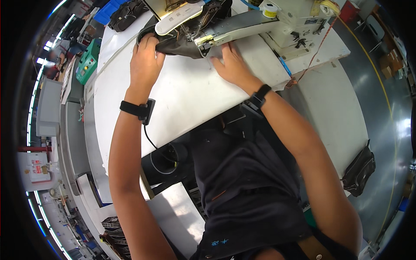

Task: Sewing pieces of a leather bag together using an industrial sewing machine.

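A dark bag piece with a zipper-like edge lies under the head of a sewing machine at the top of the head view. My left hand is closed on the bag's left edge, its fingers curled over the dark material. On the white tabletop, my right hand rests beside the machine's narrow arm. Its thumb and fingers are apart, and some fingertips are hidden behind that arm. I see nothing in this hand. Each wrist wears a black strap with a small device.
Another dark bag lies at the far left beside a blue bin. A black bag hangs at the right table edge. A blue pen-like tool lies by the machine base. A dark round bin stands below the table.
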The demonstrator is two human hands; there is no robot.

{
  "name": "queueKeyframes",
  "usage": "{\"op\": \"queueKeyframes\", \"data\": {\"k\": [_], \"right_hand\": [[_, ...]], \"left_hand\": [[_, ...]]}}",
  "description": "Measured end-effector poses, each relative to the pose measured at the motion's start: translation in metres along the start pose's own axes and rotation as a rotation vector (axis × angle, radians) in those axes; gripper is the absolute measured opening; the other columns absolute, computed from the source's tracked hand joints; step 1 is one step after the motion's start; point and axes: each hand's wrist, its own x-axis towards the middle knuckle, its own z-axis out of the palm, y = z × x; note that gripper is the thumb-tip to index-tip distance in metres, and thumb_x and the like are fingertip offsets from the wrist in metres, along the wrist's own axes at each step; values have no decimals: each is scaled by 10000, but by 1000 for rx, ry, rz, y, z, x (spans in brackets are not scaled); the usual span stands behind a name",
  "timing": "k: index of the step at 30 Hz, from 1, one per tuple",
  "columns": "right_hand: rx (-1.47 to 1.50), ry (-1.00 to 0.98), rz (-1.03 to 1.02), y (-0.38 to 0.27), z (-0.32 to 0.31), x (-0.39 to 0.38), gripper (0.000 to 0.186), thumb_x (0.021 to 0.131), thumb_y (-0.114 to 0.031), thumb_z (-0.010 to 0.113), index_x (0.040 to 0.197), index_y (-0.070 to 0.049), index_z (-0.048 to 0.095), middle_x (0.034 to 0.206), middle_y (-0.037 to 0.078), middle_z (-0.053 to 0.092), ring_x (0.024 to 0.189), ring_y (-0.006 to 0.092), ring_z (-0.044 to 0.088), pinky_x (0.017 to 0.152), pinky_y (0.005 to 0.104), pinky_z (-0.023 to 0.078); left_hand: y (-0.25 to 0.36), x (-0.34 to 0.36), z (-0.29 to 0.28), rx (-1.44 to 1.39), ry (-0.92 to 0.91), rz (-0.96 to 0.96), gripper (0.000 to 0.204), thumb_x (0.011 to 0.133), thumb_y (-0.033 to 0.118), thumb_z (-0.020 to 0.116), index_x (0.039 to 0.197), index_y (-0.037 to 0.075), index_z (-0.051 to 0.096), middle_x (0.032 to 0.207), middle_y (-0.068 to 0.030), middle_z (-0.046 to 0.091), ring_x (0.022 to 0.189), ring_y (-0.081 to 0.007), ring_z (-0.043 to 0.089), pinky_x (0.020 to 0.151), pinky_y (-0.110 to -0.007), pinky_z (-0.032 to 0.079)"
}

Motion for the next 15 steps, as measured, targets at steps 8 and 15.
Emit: {"op": "queueKeyframes", "data": {"k": [8,15], "right_hand": [[80,267,-72,10,30,32,438,920,-263,676,1320,-86,654,1384,269,574,1298,496,503,1136,527,410],[-213,110,-56,-22,0,-7,243,912,-238,708,1035,-35,757,1170,173,697,1184,385,589,1090,542,406]], "left_hand": [[-12,13,4,-35,-46,53,347,890,69,610,1232,17,601,1374,-174,612,1232,-445,560,1037,-500,498],[-33,31,5,-158,-224,42,447,969,177,490,1352,-38,570,1340,-287,610,1271,-488,518,1088,-526,431]]}}
